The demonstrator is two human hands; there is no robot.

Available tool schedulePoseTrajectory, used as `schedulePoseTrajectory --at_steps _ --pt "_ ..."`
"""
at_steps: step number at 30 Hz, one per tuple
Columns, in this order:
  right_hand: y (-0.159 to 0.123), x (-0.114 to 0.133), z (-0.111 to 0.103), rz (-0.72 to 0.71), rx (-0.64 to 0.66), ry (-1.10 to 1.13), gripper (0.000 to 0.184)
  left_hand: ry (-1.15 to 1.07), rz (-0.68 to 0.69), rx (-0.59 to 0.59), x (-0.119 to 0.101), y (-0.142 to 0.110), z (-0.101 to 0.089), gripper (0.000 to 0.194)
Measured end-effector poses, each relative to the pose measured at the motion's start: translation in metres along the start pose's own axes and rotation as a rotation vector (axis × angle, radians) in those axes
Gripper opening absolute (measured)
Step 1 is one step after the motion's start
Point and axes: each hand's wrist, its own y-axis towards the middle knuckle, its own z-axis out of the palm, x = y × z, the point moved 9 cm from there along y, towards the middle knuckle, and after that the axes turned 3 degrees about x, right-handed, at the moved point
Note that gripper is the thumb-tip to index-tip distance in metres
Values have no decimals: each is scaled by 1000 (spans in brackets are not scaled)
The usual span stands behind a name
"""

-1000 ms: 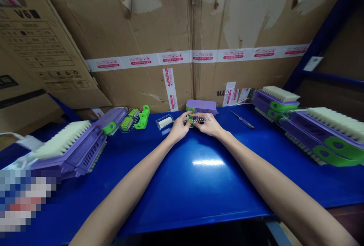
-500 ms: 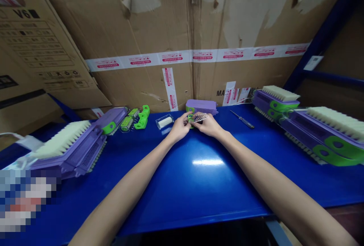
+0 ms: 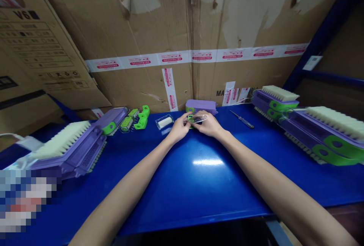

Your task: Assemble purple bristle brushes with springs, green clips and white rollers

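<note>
My left hand [image 3: 179, 127] closes its fingertips on a small green plastic part [image 3: 190, 119] near the back of the blue table. Opposite it, my right hand [image 3: 211, 125] pinches at the same part, its fingers curled. A shiny coil spring [image 3: 201, 118] sticks out rightward from the green part, lying over the right hand's fingers. Fingers hide most of the grip, and I cannot tell which of them touch the spring. Directly behind the hands rests a purple housing [image 3: 201, 105] with a green end, against the cardboard.
Purple brushes [image 3: 64, 139] with cream bristles lie at left; more brushes [image 3: 309, 124] lie at right. Green bracket pieces [image 3: 142, 119] and a small clear box [image 3: 164, 122] with a white block sit left of my hands. A slim pointed tool [image 3: 246, 122] lies to the right.
The spring has swung and bunched up; its free end now sits closer to the green part. Both hands stay in nearly the same place.
</note>
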Motion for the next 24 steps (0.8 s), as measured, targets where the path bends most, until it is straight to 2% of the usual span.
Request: schedulePoseTrajectory --at_steps 3,7,11,17,21,24 --pt "0 -1 -1 18 -11 20 13 21 7 -3 1 0 0 50" --pt "0 3 -2 -52 -9 103 22 -2 3 -13 0 0 -2 47" --pt "0 5 -3 -90 -18 167 16 -30 -4 10 -1 1 0 47" --pt "2 2 -2 21 22 221 10 -84 -27 53 -1 1 1 50" --pt "1 -5 1 140 69 260 16 -92 -31 79 -1 0 1 49" --pt "0 -10 2 158 70 324 14 -114 -37 74 1 1 0 50"
